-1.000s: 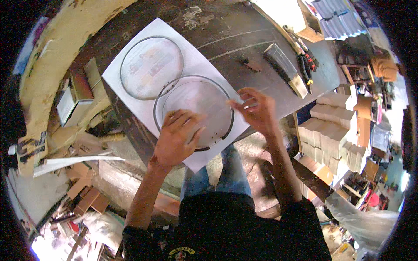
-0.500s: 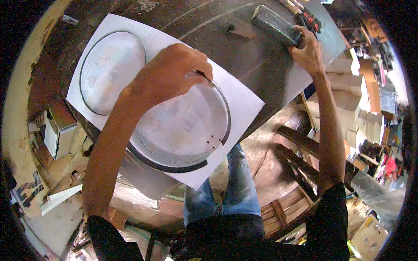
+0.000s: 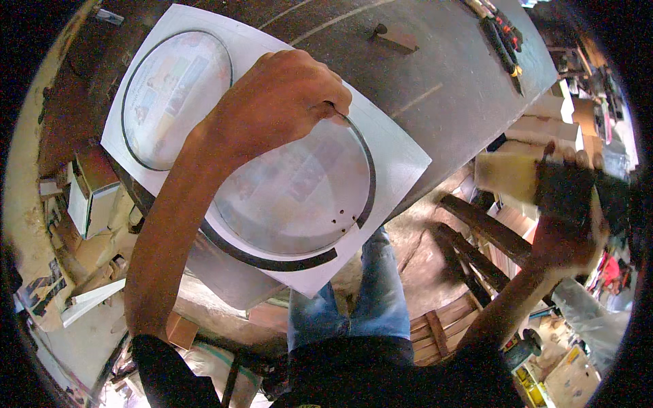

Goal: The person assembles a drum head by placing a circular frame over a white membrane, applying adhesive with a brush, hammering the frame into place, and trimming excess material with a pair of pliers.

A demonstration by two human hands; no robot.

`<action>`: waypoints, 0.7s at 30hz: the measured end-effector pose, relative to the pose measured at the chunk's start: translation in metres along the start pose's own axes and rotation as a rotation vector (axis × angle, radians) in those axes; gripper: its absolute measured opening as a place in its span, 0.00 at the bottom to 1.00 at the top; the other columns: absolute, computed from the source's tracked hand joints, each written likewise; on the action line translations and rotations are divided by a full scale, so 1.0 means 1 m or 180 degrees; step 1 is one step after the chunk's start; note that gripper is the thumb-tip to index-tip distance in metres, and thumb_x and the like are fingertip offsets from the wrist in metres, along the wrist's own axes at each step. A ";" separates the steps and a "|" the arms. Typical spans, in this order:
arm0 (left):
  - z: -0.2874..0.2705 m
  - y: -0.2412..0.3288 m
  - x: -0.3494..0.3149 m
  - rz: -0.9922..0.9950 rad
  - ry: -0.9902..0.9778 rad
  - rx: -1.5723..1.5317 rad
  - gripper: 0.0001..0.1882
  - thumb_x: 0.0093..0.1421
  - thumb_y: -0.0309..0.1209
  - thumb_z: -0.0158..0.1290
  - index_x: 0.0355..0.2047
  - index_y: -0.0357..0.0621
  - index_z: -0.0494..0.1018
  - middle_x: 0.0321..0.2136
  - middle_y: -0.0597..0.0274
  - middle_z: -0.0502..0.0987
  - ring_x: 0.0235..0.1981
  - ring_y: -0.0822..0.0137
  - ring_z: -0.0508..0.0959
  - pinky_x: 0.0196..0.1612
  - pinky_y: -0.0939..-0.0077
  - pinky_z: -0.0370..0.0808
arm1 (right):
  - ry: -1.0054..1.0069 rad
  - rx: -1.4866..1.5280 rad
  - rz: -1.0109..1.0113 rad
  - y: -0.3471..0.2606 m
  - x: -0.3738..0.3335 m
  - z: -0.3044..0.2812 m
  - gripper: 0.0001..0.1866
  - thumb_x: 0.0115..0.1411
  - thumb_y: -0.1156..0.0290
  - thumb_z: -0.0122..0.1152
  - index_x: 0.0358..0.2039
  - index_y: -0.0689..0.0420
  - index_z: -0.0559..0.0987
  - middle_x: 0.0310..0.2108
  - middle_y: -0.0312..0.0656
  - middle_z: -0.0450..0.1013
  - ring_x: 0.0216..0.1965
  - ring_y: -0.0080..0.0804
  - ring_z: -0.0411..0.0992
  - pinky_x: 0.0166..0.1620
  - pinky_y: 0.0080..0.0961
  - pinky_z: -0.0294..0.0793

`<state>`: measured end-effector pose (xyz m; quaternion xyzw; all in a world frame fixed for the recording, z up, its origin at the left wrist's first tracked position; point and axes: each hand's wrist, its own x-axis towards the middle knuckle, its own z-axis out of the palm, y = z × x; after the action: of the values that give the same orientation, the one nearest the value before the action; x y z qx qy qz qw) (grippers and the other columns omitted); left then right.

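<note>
Head view, white board: from where I stand, the white board (image 3: 398,163) lies flat on the dark table (image 3: 445,129), a corner over the near edge, with the smaller disc (image 3: 178,95) to the left and the larger disc (image 3: 289,187) nearest the person.
Left hand: the left hand (image 3: 289,88) is curled over the larger disc's upper rim, thumb and finger pinching what looks like the dark edging (image 3: 269,261).
Right hand: the right hand (image 3: 568,245) is out to the side, off the table, fingers seemingly wrapped about a dark block (image 3: 564,187) with a pale yellowish end; blur hides the exact grip.
Edging progress: I'd call it partway; dark edging follows the larger disc's right and lower sides, with a gap at lower right. The stretch behind the left arm is hidden, so I can't tell if it joins.
Count: one board, two discs, four small dark holes (image 3: 343,211) near the gap, one small block (image 3: 403,43), one dark block; the hand tools (image 3: 502,47) overlap too much to number.
</note>
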<state>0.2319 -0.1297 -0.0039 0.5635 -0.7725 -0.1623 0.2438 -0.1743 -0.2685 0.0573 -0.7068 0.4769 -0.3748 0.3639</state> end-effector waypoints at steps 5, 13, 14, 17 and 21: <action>0.003 -0.005 -0.007 0.0009 0.0076 0.0005 0.04 0.54 0.30 0.58 0.27 0.44 0.79 0.26 0.56 0.79 0.30 0.52 0.80 0.36 0.62 0.77 | -0.1370 0.2551 -0.0041 -0.097 -0.033 0.085 0.18 0.61 0.56 0.51 0.43 0.57 0.72 0.37 0.44 0.71 0.42 0.38 0.69 0.51 0.42 0.62; 0.007 -0.006 -0.005 0.0335 0.0451 0.0322 0.04 0.53 0.33 0.58 0.27 0.48 0.79 0.27 0.57 0.79 0.32 0.52 0.79 0.39 0.59 0.76 | -0.3006 0.3329 -0.0910 -0.096 -0.055 0.117 0.09 0.60 0.67 0.53 0.30 0.59 0.72 0.28 0.46 0.74 0.27 0.42 0.71 0.29 0.43 0.74; 0.010 -0.008 -0.005 0.0275 0.0394 0.0208 0.04 0.53 0.33 0.58 0.26 0.47 0.77 0.26 0.57 0.78 0.32 0.52 0.79 0.39 0.58 0.75 | -0.2721 0.3409 -0.0830 -0.095 -0.069 0.120 0.12 0.62 0.63 0.53 0.27 0.59 0.73 0.24 0.45 0.75 0.23 0.42 0.70 0.27 0.42 0.70; 0.010 -0.009 -0.011 0.0220 0.0318 0.0173 0.06 0.53 0.33 0.56 0.25 0.46 0.75 0.24 0.56 0.77 0.32 0.52 0.79 0.38 0.57 0.75 | -0.2625 0.3453 -0.0859 -0.093 -0.078 0.135 0.18 0.63 0.60 0.52 0.22 0.60 0.74 0.21 0.46 0.74 0.21 0.44 0.70 0.24 0.43 0.65; 0.010 -0.004 -0.004 0.0181 0.0102 0.0389 0.08 0.54 0.34 0.55 0.23 0.45 0.73 0.23 0.55 0.76 0.30 0.51 0.79 0.36 0.57 0.75 | -0.2943 0.3047 -0.1191 -0.095 -0.084 0.142 0.19 0.59 0.60 0.54 0.19 0.62 0.74 0.20 0.48 0.72 0.22 0.46 0.70 0.24 0.43 0.64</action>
<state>0.2305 -0.1275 -0.0153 0.5576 -0.7926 -0.0989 0.2258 -0.0340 -0.1404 0.0604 -0.6260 -0.0750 -0.2608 0.7311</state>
